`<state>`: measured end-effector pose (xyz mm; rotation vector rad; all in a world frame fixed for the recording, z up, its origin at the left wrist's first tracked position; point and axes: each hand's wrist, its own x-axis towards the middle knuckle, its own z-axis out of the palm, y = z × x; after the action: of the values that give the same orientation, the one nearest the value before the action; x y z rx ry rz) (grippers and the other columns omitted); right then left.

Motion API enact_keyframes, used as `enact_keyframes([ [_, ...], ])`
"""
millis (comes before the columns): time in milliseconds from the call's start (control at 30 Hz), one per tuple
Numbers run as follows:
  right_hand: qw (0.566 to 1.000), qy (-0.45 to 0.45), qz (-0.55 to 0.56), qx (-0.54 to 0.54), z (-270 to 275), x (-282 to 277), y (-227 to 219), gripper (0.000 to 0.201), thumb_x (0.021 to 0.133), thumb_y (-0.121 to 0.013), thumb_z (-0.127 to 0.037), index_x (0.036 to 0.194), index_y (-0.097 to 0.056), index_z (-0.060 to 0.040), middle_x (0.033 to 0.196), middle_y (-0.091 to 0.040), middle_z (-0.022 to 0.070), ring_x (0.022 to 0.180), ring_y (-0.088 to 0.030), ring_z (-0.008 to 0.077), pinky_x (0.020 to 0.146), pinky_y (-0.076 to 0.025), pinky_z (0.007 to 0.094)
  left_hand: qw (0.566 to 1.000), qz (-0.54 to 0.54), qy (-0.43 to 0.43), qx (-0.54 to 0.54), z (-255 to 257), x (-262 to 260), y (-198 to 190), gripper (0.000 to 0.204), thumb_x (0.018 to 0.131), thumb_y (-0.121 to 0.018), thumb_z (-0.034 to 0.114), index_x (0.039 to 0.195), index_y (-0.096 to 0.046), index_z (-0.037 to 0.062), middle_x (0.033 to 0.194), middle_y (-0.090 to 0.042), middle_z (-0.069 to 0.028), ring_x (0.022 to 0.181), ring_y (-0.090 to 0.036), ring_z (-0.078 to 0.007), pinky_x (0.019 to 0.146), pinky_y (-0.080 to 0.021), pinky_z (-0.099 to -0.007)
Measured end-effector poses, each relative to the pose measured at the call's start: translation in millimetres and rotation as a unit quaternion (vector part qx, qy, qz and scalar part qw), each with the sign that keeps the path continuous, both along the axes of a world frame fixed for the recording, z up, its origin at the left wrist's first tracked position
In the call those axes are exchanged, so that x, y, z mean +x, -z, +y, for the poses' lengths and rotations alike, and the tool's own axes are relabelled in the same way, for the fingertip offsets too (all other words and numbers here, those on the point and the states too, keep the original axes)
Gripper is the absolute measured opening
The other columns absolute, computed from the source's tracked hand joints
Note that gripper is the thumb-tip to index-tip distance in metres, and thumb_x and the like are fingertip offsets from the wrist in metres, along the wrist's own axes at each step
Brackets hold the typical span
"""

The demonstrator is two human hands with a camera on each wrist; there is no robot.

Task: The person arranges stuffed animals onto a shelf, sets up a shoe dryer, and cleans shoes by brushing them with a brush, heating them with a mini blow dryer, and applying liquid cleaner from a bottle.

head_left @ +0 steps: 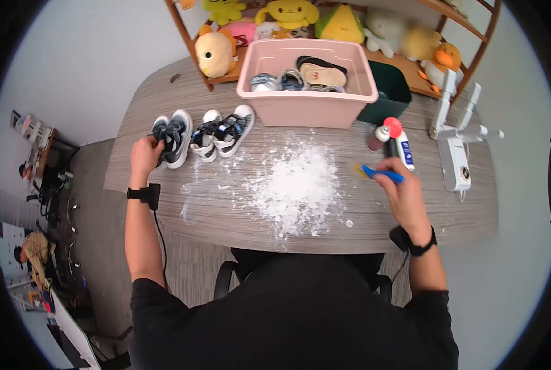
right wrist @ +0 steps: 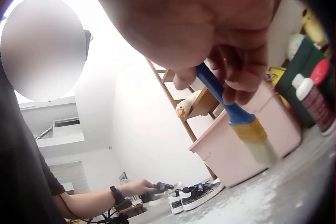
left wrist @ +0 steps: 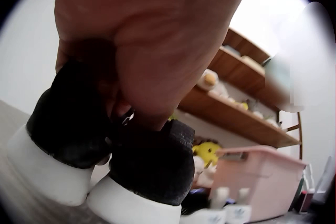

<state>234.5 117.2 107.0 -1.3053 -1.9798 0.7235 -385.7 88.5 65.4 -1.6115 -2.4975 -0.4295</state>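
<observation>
My left hand (head_left: pixel 144 159) pinches a pair of black sneakers (head_left: pixel 178 137) with white soles by their inner sides near the heels. In the left wrist view, both dark heels (left wrist: pixel 152 169) hang side by side under the fingers. My right hand (head_left: pixel 405 194) grips the blue handle of a brush (head_left: pixel 383 175). Its pale bristles, bound by a yellow band, point down and left in the right wrist view, close over the table. White powder (head_left: pixel 300 188) lies in a broad patch on the table between my hands. A second pair of sneakers (head_left: pixel 223 134), black and white, stands right of the first.
A pink bin (head_left: pixel 312 111) with several shoes inside stands at the back, a dark green bin (head_left: pixel 392 92) beside it. Bottles (head_left: pixel 405 151) stand near my right hand. A white device with antennas (head_left: pixel 454 157) sits at the right. Behind is a wooden shelf (head_left: pixel 229 75) with plush toys.
</observation>
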Motion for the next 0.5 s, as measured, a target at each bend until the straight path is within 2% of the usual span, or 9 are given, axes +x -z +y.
enact_keyframes([
  [100, 0.996, -0.076, -0.017, 0.043, 26, -23, 11, 0.024, 0.097, -0.079, -0.02, 0.109, -0.071, -0.0008, 0.099, -0.075, 0.0198, 0.092, -0.071, 0.0416, 0.08, -0.056, 0.0437, 0.998, -0.02, 0.06, -0.015, 19, -46, 75, 0.037, 0.097, -0.077, 0.029, 0.088, -0.072, -0.0063, 0.078, -0.069, -0.0266, 0.072, -0.066, -0.0451, 0.067, -0.05, -0.0504],
  [167, 0.986, -0.114, -0.039, 0.113, 43, -38, 27, 0.025, 0.097, -0.079, -0.021, 0.11, -0.071, -0.0012, 0.1, -0.074, 0.0192, 0.094, -0.071, 0.0417, 0.081, -0.056, 0.0452, 0.997, -0.036, 0.059, -0.018, 18, -32, 67, 0.036, 0.097, -0.077, 0.028, 0.089, -0.073, -0.0064, 0.079, -0.069, -0.0273, 0.074, -0.068, -0.0454, 0.068, -0.051, -0.0501],
  [200, 0.987, -0.109, -0.044, 0.109, 49, -43, 35, 0.025, 0.097, -0.079, -0.021, 0.11, -0.071, -0.0012, 0.1, -0.074, 0.0192, 0.094, -0.071, 0.0417, 0.081, -0.056, 0.0452, 0.998, -0.048, 0.048, -0.018, 14, -24, 59, 0.035, 0.098, -0.076, 0.028, 0.09, -0.073, -0.0065, 0.08, -0.07, -0.0279, 0.076, -0.069, -0.0458, 0.07, -0.052, -0.0498],
  [267, 0.969, -0.144, -0.102, 0.172, 61, -51, 51, 0.025, 0.095, -0.079, -0.022, 0.109, -0.072, -0.0018, 0.099, -0.072, 0.0187, 0.096, -0.07, 0.0416, 0.083, -0.056, 0.0473, 0.997, -0.047, 0.049, -0.02, 3, -7, 46, 0.033, 0.101, -0.074, 0.027, 0.096, -0.075, -0.0049, 0.085, -0.073, -0.0263, 0.078, -0.07, -0.0451, 0.072, -0.054, -0.0498],
  [333, 0.963, -0.156, -0.114, 0.187, 62, -53, 62, 0.025, 0.096, -0.077, -0.023, 0.109, -0.072, -0.0023, 0.097, -0.07, 0.0184, 0.097, -0.069, 0.0406, 0.084, -0.056, 0.0479, 0.994, -0.018, 0.056, 0.093, -15, 19, 36, 0.028, 0.101, -0.074, 0.026, 0.103, -0.075, -0.0027, 0.094, -0.075, -0.0249, 0.089, -0.072, -0.0457, 0.075, -0.054, -0.0509],
  [367, 0.96, -0.189, -0.132, 0.16, 55, -52, 59, 0.025, 0.096, -0.077, -0.024, 0.108, -0.072, -0.0024, 0.098, -0.07, 0.018, 0.097, -0.07, 0.0401, 0.084, -0.056, 0.0484, 0.989, 0.037, 0.084, 0.116, -26, 30, 31, 0.022, 0.1, -0.075, 0.019, 0.108, -0.074, -0.0015, 0.096, -0.074, -0.0218, 0.087, -0.07, -0.0427, 0.075, -0.054, -0.049],
  [433, 0.939, -0.283, -0.177, 0.084, 39, -43, 41, 0.026, 0.099, -0.075, -0.028, 0.105, -0.074, -0.003, 0.098, -0.073, 0.0166, 0.094, -0.072, 0.039, 0.083, -0.057, 0.0469, 0.986, 0.024, 0.09, 0.136, -50, 56, 23, 0.019, 0.099, -0.075, 0.016, 0.108, -0.074, -0.0012, 0.095, -0.073, -0.0206, 0.084, -0.069, -0.0404, 0.075, -0.054, -0.0481],
  [467, 0.937, -0.287, -0.179, 0.082, 28, -38, 18, 0.026, 0.099, -0.075, -0.028, 0.105, -0.074, -0.003, 0.098, -0.073, 0.0166, 0.094, -0.072, 0.039, 0.083, -0.057, 0.0469, 0.982, 0.013, 0.101, 0.156, -61, 69, 19, 0.017, 0.098, -0.076, 0.013, 0.107, -0.074, -0.0009, 0.094, -0.072, -0.0194, 0.082, -0.068, -0.0382, 0.075, -0.054, -0.0471],
  [500, 0.916, -0.35, -0.187, -0.054, 16, -33, -8, 0.025, 0.1, -0.075, -0.028, 0.104, -0.076, -0.0032, 0.098, -0.075, 0.0162, 0.091, -0.072, 0.0392, 0.081, -0.057, 0.0454, 0.983, 0.01, 0.099, 0.154, -73, 83, 16, 0.017, 0.098, -0.076, 0.013, 0.107, -0.074, -0.0009, 0.094, -0.072, -0.0194, 0.082, -0.068, -0.0382, 0.075, -0.054, -0.0471],
])
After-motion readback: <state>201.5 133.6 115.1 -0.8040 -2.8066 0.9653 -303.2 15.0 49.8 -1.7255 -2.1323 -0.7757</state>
